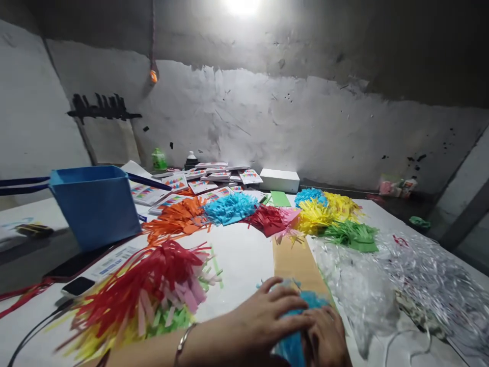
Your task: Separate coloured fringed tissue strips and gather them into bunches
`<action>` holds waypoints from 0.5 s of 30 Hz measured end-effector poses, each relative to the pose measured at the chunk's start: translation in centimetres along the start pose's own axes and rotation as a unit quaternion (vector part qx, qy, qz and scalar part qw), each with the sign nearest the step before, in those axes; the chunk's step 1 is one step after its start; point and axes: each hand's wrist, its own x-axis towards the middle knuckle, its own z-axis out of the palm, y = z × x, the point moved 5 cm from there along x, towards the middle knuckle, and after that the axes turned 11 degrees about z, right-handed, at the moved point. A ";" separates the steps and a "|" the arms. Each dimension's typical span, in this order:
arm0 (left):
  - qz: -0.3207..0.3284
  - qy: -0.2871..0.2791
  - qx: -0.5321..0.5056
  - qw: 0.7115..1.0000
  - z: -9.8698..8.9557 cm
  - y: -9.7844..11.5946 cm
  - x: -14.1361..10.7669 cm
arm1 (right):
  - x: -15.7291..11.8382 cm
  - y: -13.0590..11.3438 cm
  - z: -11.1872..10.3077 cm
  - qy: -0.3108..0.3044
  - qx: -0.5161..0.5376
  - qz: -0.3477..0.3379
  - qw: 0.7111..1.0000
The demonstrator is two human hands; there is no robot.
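Observation:
A bundle of blue paper fringe [292, 346] lies at the near edge of a brown cardboard strip [296, 257]. My left hand [269, 316], a metal bangle on its wrist, reaches in from the left and rests over the blue fringe with its fingers slightly spread. Close against it on the right, my right hand [326, 331] has its fingers curled round the same blue fringe. To the left lies a large pile of red, pink, yellow and green fringe [153, 285]. Beyond the hands, orange [178, 219], light blue [231, 208], dark red [267, 219], yellow [317, 214] and green [353, 235] bundles form a row.
A blue paper bin [95, 204] stands at the left, near a dark phone-like device [78, 287]. Printed packets [214, 178] are heaped at the back beside a white box [279, 180]. Clear plastic bags [362, 285] and shredded clear film [435, 275] cover the right side.

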 end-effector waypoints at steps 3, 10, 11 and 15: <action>-0.047 0.010 0.143 0.989 1.5 1.2 -1.1 | 1.2 -2.6 -0.2 -0.055 -0.061 -0.102 0.991; -0.120 0.015 0.172 0.978 1.4 0.4 -5.0 | 1.3 -5.3 -1.8 -0.110 -0.127 -0.006 0.986; -0.121 -0.008 0.160 0.980 1.2 1.2 -5.3 | 1.3 -5.7 -1.7 -0.109 -0.134 -0.009 0.985; -0.105 -0.084 0.002 0.991 -0.4 4.3 -5.6 | 1.1 -6.8 -2.6 -0.033 -0.119 -0.018 0.992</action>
